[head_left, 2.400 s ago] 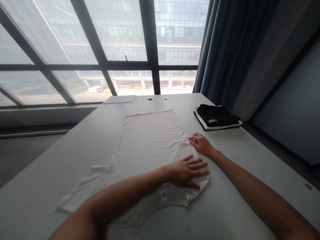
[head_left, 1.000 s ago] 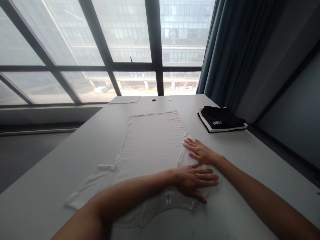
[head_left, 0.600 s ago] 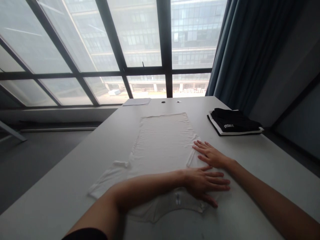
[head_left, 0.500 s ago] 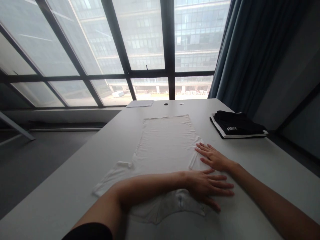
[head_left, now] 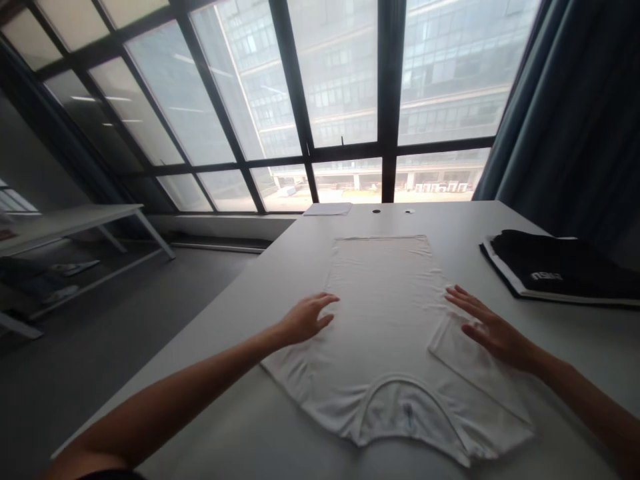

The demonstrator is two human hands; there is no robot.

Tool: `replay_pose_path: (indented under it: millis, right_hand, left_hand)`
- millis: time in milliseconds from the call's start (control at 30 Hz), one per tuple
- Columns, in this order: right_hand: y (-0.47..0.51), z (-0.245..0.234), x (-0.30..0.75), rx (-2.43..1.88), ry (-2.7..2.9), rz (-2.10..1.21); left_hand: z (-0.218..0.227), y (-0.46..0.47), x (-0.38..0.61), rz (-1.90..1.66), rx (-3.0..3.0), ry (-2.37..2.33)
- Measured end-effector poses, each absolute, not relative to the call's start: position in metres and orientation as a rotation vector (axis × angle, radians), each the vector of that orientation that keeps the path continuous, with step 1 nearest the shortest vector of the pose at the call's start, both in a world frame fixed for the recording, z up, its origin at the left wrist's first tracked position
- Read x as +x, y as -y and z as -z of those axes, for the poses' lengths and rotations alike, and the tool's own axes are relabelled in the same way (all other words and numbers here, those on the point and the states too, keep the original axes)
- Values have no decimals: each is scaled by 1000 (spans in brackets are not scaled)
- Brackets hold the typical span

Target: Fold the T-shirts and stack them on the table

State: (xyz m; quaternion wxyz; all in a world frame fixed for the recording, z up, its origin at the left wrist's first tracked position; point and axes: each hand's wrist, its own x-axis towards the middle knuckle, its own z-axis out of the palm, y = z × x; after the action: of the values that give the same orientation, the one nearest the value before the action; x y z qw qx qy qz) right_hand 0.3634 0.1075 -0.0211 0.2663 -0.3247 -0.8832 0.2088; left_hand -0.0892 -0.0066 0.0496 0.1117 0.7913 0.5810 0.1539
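Note:
A white T-shirt (head_left: 385,307) lies spread flat on the white table (head_left: 210,413), its neckline towards me and its hem at the far side. My left hand (head_left: 307,319) is over the shirt's left edge near the sleeve, thumb and fingers apart, holding nothing; whether it touches the cloth I cannot tell. On the other side, my right hand (head_left: 493,330) rests at the right sleeve with its fingers stretched out and the thumb apart. The right sleeve lies spread outward, and the left one is partly hidden behind my left hand and wrist.
A stack of folded dark and white clothes (head_left: 565,267) sits at the table's right side. Some white sheets (head_left: 327,209) lie at the far edge, near two small round fittings. Another table (head_left: 100,217) stands at the left, beyond the grey floor. Windows and a blue curtain are behind.
My left hand has moved from the right sleeve across to the shirt's left edge, uncovering the neckline. My right hand stays by the right sleeve. The view has turned left.

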Motion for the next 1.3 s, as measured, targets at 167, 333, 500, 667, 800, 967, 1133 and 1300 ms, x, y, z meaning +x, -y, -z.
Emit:
replay_pose_path:
  millis: [167, 333, 500, 667, 800, 967, 1133, 1300]
  right_hand:
    - [-87, 4, 321, -733, 2479, -561]
    - [-71, -18, 257, -534, 2591, -605]
    - [-61, -29, 199, -365, 2603, -678]
    - [-48, -14, 157, -540, 2472, -793]
    - [-37, -8, 125, -744, 2287, -1225]
    - [-23, -20, 94, -885, 1770, -1984]
    - [-14, -22, 91, -849, 1565, -2094]
    - [-18, -5, 92, -862, 1669, -1859]
  left_hand:
    - [-26, 63, -167, -194, 1985, -2206]
    - [-18, 102, -184, -36, 1705, -2432]
    - [-21, 105, -178, -177, 1521, -2380]
    - [-29, 103, -176, -270, 1454, -2214]
    - [-44, 105, -163, -691, 1285, -2003]
    - [-66, 101, -112, -1104, 1274, -1597]
    - [-60, 88, -81, -1052, 1464, -1220]
    - [-36, 71, -91, -1284, 1655, -1748]
